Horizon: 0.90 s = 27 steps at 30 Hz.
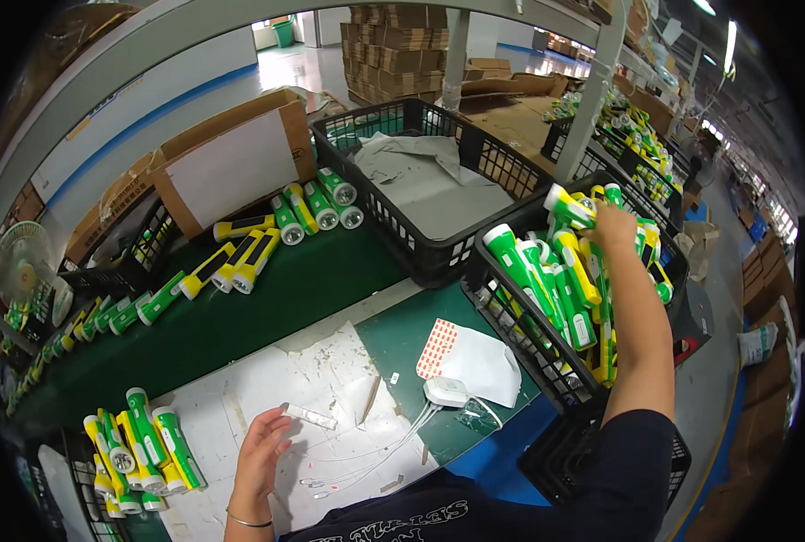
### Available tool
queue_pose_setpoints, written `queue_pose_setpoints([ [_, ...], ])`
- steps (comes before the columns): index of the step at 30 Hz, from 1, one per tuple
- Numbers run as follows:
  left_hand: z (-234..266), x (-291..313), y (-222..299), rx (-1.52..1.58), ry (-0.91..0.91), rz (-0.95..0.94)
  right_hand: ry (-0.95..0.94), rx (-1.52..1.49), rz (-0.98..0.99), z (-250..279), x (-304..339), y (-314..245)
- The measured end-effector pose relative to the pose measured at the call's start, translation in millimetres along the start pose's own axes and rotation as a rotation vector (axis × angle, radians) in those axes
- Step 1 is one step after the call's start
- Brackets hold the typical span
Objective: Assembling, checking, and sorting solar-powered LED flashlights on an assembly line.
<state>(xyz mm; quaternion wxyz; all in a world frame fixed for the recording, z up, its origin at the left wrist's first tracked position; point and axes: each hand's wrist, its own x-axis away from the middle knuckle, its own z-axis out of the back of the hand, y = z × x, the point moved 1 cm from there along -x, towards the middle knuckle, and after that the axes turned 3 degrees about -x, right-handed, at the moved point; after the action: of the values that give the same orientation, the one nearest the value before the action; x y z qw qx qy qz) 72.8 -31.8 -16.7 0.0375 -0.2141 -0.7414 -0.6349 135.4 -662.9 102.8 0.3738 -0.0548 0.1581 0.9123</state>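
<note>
Over the black crate at the right, my right hand is closed around a green, yellow and white flashlight, its white end pointing left. Several more flashlights fill that crate in a jumbled heap. Low above the white worktop sheet, my left hand is open, its fingers apart and slightly curled. A small white strip lies just beyond its fingertips. Beside it, thin white cables run from a white charger block across the sheet.
Flashlights are piled at the left. Others line the green belt behind the sheet. A black crate with grey sheeting, a cardboard box and a metal post stand beyond. White paper lies near the charger.
</note>
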Motion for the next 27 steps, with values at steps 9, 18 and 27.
queue_pose_setpoints([
  [9, -2.4, -9.3, -4.5, 0.01, -0.002, 0.028, 0.249, -0.304, -0.049, 24.5, -6.3, 4.7],
  [18, 0.5, -8.3, -9.7, -0.031, -0.052, 0.008, 0.254, -0.65, 0.961, 76.1, 126.8, -298.1],
  [27, 52.4, 10.4, -10.6, 0.057, 0.063, -0.01, -0.124, -0.564, 0.639, 23.6, 113.8, -469.1],
])
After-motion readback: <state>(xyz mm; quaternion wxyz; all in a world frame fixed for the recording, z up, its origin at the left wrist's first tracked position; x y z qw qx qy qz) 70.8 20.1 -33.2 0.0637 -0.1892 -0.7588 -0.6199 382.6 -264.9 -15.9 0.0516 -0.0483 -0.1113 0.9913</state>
